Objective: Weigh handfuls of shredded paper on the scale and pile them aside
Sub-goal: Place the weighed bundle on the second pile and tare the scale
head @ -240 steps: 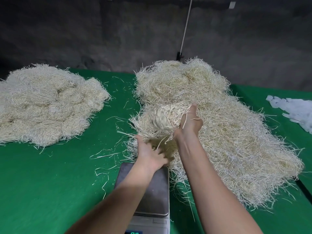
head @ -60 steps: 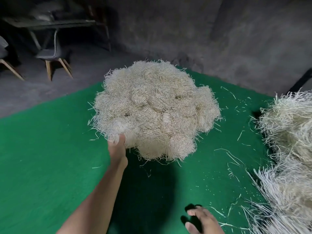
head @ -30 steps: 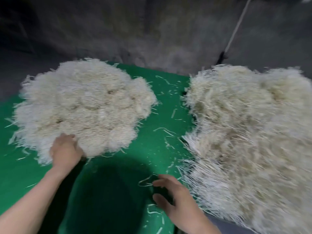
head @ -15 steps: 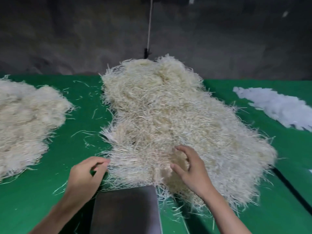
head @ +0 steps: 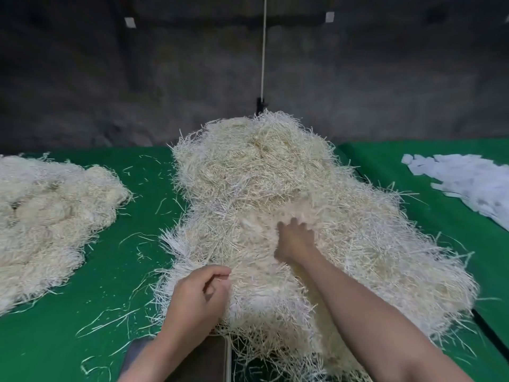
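**Both hands at the heap, scale bare beneath the left wrist**

The heap (head: 248,194) of cream shredded paper fills the middle of the green table (head: 104,285), running from 12 o'clock down towards 5 o'clock. Its near fringe spills to the edge of the scale (head: 213,359).

The right hand (head: 296,239) lies on the heap near the centre of the view, knuckles up. Its fingers are sunk into the shreds, the tips hidden and blurred, so I cannot tell whether they have closed on a handful. Its forearm crosses the heap's near part from 5 o'clock.

The left hand (head: 198,297) sits at 7 o'clock of the right hand, against the heap's near-left fringe. Its fingers are curled, and thumb and forefinger meet on a few strands at the edge.

The scale lies at 6 o'clock at the bottom of the view, partly under the left forearm; the visible part of its dark plate carries no paper.

A second pile (head: 52,216) of the same shreds lies at 9 o'clock, well apart from both hands. Loose strands are scattered on the cloth between pile and heap. White scraps (head: 468,186) lie at 2 o'clock.
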